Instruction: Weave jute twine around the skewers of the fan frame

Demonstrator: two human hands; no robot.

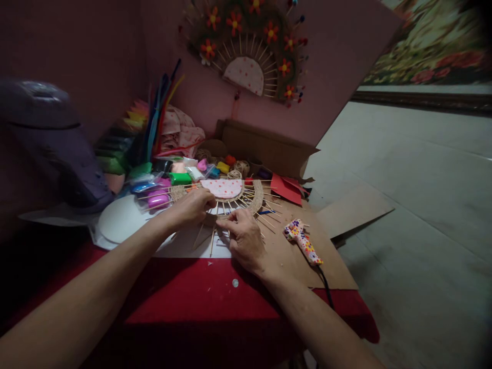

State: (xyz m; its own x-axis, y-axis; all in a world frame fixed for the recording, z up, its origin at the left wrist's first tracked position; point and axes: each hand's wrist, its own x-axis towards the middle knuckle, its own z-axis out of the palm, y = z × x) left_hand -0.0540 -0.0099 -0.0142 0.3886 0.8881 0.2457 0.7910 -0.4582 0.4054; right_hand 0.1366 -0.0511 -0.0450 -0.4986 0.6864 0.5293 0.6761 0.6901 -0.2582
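A half-round wall decoration of thin wooden sticks (266, 221) lies on the table, its curved side toward me. Its middle is a half disc of white cloth with red dots (222, 187), and a jute band (258, 197) runs in an arc across the sticks. My left hand (196, 205) is closed over the left part of the sticks, knuckles up, its fingertips mostly hidden. With thumb and forefinger together, my right hand (246, 237) pinches the near edge of the band, where the sticks fan out toward me.
A flowered glue gun (303, 242) with a black cord lies on cardboard (334, 264) at right. Behind are red sheets (286, 188), bagged coloured clay (180, 178), and pipe cleaners (157, 115). A purple appliance (57, 148) stands left. A finished flowered decoration (246, 74) hangs on the wall.
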